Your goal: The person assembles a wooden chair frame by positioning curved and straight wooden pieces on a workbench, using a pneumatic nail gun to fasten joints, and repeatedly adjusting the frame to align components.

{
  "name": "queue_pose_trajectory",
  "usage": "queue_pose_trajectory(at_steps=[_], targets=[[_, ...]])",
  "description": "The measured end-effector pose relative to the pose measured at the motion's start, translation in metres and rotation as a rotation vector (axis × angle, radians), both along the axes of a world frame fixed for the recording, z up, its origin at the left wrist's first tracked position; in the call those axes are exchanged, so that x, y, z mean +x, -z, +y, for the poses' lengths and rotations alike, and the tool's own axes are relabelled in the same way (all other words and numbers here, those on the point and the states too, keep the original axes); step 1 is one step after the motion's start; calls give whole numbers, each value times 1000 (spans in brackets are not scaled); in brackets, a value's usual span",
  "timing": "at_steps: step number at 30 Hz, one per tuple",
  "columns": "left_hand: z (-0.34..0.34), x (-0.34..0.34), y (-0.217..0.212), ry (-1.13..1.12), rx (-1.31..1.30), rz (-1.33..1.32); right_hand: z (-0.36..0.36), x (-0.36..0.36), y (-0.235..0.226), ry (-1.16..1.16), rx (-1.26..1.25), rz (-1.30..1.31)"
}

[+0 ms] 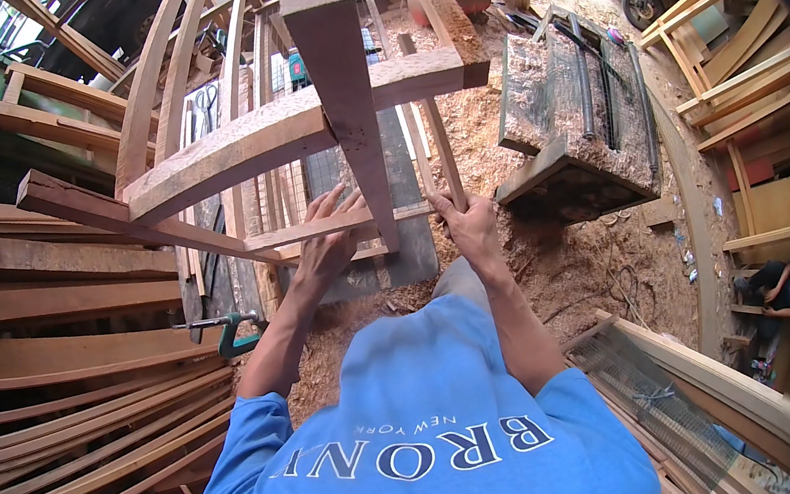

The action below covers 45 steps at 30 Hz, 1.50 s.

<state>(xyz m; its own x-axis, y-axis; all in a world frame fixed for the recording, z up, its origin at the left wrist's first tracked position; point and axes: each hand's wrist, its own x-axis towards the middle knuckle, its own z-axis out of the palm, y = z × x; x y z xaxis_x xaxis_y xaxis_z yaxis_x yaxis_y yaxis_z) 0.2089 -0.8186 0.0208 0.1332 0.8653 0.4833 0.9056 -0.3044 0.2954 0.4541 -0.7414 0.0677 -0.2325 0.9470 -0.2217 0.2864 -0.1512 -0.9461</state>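
Note:
A large bare wooden chair-like frame (235,164) stands tilted in front of me, its thick legs and rails crossing over the workbench. My left hand (327,243) is at its near lower rail (301,234), with the fingers stretched out and apart past the rail. The rail covers part of that palm. Just right of it, my right hand (471,227) is closed round the frame's right corner, where a thin slat (446,158) runs up and away. Its fingertips are partly hidden by the wood. A dark flat surface (413,262) lies beneath the frame.
A green clamp (236,334) sits at the bench edge, left of my left forearm. Stacked planks (53,310) fill the left side. A sawdust-covered machine table (574,121) stands ahead right. More timber (718,394) lies at right, where another person (783,287) sits further off.

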Motion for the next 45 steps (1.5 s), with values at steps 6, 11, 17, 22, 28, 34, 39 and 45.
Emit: queue_pose_trajectory(at_steps=[6,11,17,22,28,34,39,45], targets=[[5,4,-28,-1,-56,-54,-5,-9,-1,22,104,-48],[8,-1,-51,120,-103,-13,-20,-9,16,128,39,162],[27,-11,-32,121,-67,75,-28,-6,31,178,-43,432],[31,-7,-15,-95,-58,-27,-27,-6,35,175,-84,488],[30,-13,-8,59,-74,-96,-18,-5,31,-4,-176,488],[35,-8,-7,166,-100,71,-9,-19,12,-28,-231,530],[29,-3,-20,232,-210,96,-7,-19,3,57,-54,135],[1,0,-21,128,-376,66,-5,-19,3,63,121,-147]])
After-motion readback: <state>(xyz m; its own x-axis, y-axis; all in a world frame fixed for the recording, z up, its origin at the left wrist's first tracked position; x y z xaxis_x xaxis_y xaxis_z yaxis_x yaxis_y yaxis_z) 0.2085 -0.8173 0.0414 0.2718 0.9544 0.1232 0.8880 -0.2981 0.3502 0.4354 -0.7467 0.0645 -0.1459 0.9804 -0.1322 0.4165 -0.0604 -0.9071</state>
